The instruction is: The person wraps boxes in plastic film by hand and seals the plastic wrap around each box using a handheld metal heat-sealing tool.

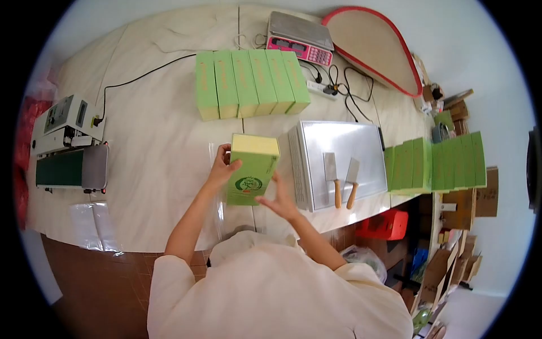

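A green box (254, 164) with a pale yellow end and a round dark-green emblem is in front of me, over the near side of the table. My left hand (223, 167) grips its upper left side, thumb on the green face. At its lower right, my right hand (280, 199) holds the edge, with the thumb near the bottom corner and the other fingers partly hidden behind the side. Clear plastic film (218, 212) lies just left of the box, partly under my left forearm.
Right of the box is a metal-topped block (361, 147) carrying two wooden-handled scrapers (337, 186). More green boxes (245, 85) stand in a row behind. A sealing machine (70, 150) is on the left, a scale (299, 42) and cables (344, 85) at the back.
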{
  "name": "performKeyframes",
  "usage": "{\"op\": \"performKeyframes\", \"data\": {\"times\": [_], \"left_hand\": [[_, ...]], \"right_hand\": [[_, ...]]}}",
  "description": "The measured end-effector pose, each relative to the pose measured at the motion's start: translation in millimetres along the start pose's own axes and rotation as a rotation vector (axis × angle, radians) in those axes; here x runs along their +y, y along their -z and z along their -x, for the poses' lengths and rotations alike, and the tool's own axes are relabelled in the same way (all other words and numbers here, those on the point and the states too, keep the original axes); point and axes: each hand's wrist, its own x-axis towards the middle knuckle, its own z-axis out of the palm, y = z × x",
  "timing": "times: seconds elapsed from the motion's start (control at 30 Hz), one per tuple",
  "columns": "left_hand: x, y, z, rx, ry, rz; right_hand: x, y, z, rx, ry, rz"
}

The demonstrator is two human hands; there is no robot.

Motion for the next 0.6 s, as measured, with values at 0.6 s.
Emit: {"op": "performKeyframes", "data": {"times": [0.6], "left_hand": [[-32.0,95.6,-4.0,0.53,0.048,0.133]], "right_hand": [[-188.3,-68.2,-346.6,0.281,0.028,0.485]]}}
